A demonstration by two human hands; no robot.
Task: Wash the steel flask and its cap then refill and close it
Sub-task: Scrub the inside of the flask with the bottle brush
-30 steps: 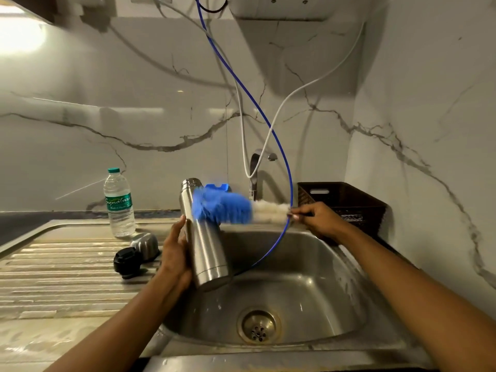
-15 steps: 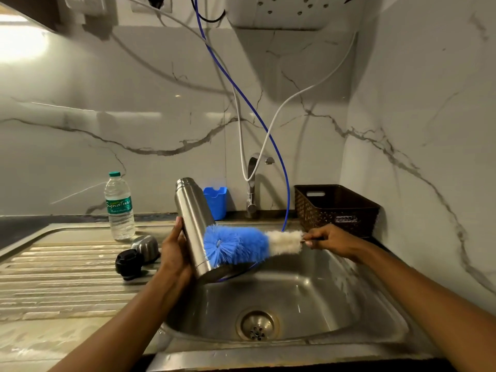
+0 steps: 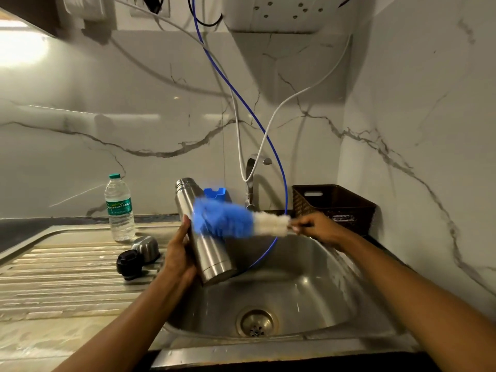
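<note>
The sink basin (image 3: 316, 285) is open from its middle to the front rim. At its back a blue hose (image 3: 286, 194) loops down and a white cable (image 3: 264, 140) hangs by the tap (image 3: 250, 178), just behind the flask (image 3: 212, 253) and brush (image 3: 225, 220). A basket (image 3: 335, 202) fills the right rear corner. A bottle (image 3: 120, 213), cap (image 3: 147, 247) and stopper (image 3: 130, 263) crowd the drainboard's (image 3: 59, 280) sink side.

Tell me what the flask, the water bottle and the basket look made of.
Flask: brushed steel, by its grey sheen and soft reflections.
Water bottle: clear plastic, see-through with a green cap.
Basket: probably dark brown plastic, with a woven-look pattern.
</note>
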